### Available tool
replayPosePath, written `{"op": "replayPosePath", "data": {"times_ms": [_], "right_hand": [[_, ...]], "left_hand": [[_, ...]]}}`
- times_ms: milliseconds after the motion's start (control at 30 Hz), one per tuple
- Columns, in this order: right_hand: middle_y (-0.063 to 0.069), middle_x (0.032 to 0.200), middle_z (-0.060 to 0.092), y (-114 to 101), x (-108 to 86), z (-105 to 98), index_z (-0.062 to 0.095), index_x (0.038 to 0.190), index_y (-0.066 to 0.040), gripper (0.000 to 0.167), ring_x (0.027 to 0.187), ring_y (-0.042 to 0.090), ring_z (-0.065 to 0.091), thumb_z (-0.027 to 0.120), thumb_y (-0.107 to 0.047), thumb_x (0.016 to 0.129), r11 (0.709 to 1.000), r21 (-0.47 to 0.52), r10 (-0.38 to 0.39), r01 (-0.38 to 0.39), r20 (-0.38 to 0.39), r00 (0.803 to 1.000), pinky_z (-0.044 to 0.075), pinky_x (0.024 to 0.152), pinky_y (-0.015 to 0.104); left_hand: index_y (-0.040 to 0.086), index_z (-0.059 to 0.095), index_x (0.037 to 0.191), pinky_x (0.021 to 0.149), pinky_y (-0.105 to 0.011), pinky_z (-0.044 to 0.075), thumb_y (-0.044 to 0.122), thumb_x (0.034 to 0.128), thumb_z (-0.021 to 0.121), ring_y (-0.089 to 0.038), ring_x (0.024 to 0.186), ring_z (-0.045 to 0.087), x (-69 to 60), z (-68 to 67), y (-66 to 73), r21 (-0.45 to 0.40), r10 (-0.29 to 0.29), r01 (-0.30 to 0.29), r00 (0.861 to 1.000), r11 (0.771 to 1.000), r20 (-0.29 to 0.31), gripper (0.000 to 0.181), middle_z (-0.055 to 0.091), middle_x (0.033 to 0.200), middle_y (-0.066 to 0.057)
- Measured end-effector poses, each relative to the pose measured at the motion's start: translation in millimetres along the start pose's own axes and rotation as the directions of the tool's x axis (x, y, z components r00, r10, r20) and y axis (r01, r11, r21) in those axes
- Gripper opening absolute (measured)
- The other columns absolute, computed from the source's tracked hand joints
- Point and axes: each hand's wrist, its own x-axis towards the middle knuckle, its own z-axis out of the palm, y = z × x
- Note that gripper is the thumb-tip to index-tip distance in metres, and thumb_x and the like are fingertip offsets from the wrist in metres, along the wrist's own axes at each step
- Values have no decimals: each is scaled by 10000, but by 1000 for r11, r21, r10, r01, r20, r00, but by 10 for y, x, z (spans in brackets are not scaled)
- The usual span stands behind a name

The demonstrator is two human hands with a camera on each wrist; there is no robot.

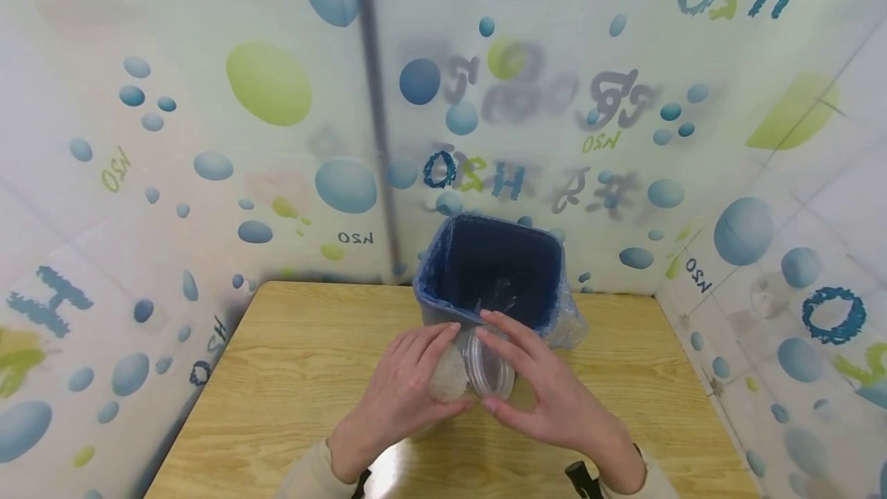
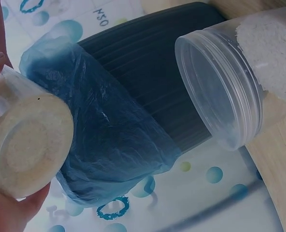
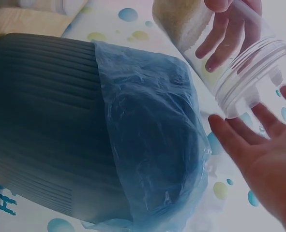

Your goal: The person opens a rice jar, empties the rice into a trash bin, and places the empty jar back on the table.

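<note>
In the head view my left hand (image 1: 398, 383) grips a clear plastic jar (image 1: 449, 376) with pale beige, grainy contents. The jar is tipped sideways, its ridged clear top end (image 1: 490, 368) toward my right hand (image 1: 554, 387). The right hand's fingers and thumb spread around that end. In the right wrist view they look nearly straight at the rim; firm contact is unclear. The left wrist view shows the jar's round base (image 2: 29, 145) facing the camera. Both hands are in front of a bin (image 1: 499, 276) with a blue liner bag. Whether a lid is on is unclear.
A second clear jar (image 2: 220, 92) with white contents stands on the wooden table (image 1: 312, 353), beside the bin in the left wrist view. The lined bin stands at the table's back edge. Behind it hangs a curtain (image 1: 277, 145) printed with bubbles and letters.
</note>
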Motion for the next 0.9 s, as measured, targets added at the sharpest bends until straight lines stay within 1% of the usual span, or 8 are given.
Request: {"op": "replayPosePath", "data": {"times_ms": [167,267,333,433,500,633,733,900], "right_hand": [[125,1628,360,-41,26,23,368,1596,-74,795,1432,310,440,556,-580,1012,995,-23,93,-95,-75,993,519,1031,458],[106,1581,423,-61,48,50,378,1602,-137,746,1363,307,506,521,-591,1028,981,-73,168,-178,-125,978,574,928,456],[77,1540,467,-76,56,68,396,1597,-187,698,1284,266,565,522,-578,1034,967,-92,224,-238,-141,964,602,840,394],[43,1471,526,-94,67,82,435,1575,-229,648,1160,212,624,575,-537,1023,950,-93,284,-300,-151,947,603,772,331],[33,1438,546,-106,71,83,461,1558,-239,626,1105,188,642,628,-486,1008,944,-55,316,-326,-142,938,601,727,281],[35,1414,556,-120,76,70,501,1530,-228,605,1117,214,651,701,-383,981,938,28,346,-345,-113,931,613,717,276],[40,1415,555,-119,73,57,518,1516,-217,603,1131,232,645,729,-343,965,944,53,330,-326,-102,938,613,722,276],[24,1444,548,-106,67,39,536,1498,-208,604,1130,217,642,743,-344,947,964,21,267,-266,-108,958,607,736,299]], "left_hand": [[17,548,1430,954,-451,528,492,547,1004,-284,1150,624,10,1,1,47,25,-22,998,999,-57,1102,620,1337,-104],[-5,566,1407,950,-467,529,490,530,1008,-298,1144,635,37,6,4,103,66,-53,991,993,-120,1100,633,1330,-118],[-18,578,1392,957,-477,528,493,524,1007,-303,1149,643,59,10,8,137,95,-74,983,988,-156,1096,642,1327,-126],[-26,584,1382,968,-481,524,494,516,1009,-299,1150,648,82,15,12,165,119,-89,977,982,-180,1096,649,1319,-133],[-23,584,1382,970,-479,522,495,510,1011,-296,1149,648,86,18,14,171,120,-89,976,981,-182,1100,650,1316,-131],[-18,583,1385,965,-475,522,495,506,1012,-298,1144,647,75,26,10,160,108,-81,980,984,-168,1105,649,1314,-126],[-6,577,1394,967,-464,519,500,506,1012,-293,1142,641,56,30,9,141,85,-65,986,988,-143,1111,645,1317,-115],[8,573,1400,965,-450,516,509,509,1008,-289,1124,636,33,45,9,115,51,-38,992,993,-117,1111,641,1305,-104]]}}
